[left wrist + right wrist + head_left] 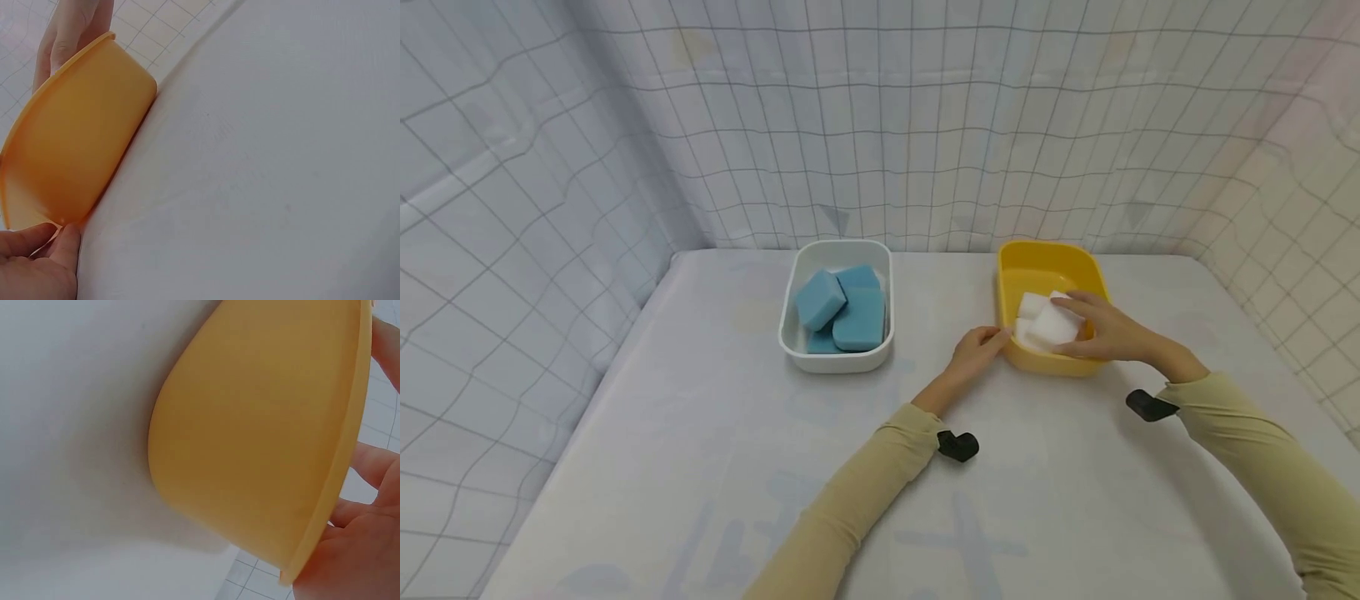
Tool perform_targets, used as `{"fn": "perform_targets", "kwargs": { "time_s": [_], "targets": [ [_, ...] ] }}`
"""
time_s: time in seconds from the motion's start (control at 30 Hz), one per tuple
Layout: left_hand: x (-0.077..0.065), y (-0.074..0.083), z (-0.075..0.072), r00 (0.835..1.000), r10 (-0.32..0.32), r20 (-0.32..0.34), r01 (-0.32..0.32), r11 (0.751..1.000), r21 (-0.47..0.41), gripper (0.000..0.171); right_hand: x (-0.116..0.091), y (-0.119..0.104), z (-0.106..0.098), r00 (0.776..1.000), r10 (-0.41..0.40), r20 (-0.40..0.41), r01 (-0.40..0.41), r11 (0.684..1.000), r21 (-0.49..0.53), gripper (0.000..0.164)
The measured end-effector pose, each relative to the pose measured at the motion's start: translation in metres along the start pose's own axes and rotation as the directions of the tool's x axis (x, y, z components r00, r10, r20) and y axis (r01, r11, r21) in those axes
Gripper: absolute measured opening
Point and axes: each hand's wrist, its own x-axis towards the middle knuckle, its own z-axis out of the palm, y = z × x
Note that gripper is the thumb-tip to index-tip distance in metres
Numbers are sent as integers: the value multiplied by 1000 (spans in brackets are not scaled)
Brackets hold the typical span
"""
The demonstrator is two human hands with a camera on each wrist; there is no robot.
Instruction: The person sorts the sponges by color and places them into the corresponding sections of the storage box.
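Note:
The yellow bin (1052,254) stands at the back right, with several white sponge blocks in its front part. My right hand (1108,329) reaches over the bin's right side and grips one white sponge block (1052,325) between thumb and fingers. In the right wrist view, the bin's wall (250,425) hides that sponge, and part of my right hand (369,544) shows past the rim. My left hand (973,358) touches the bin's left front side with its fingertips. From the left wrist, thumb and finger of the left hand (40,265) rest against the outside of the bin (81,131), low down.
A white bin (838,362) holding several blue sponge blocks (859,321) stands left of the yellow one. Both are on a table with a white cloth (700,417). Curtains with a grid pattern (910,150) hang behind and at both sides.

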Motion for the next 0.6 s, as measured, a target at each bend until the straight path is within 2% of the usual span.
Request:
{"fn": "perform_targets", "kwargs": {
  "time_s": [0.1, 0.33, 0.6],
  "targets": [
    [1, -2, -3, 1000, 13, 8, -13, 1000, 8, 51, 1, -1, 0, 1000, 13, 14, -13, 1000, 23, 78],
    [0, -5, -8, 997, 33, 72, -27, 995, -91, 47, -2, 1, -3, 1000, 17, 7, -17, 1000, 26, 80],
    [-12, -5, -13, 991, 23, 135, -21, 1000, -17, 48, -12, -2, -6, 1000, 18, -20, -17, 999, 43, 81]
  ]
}}
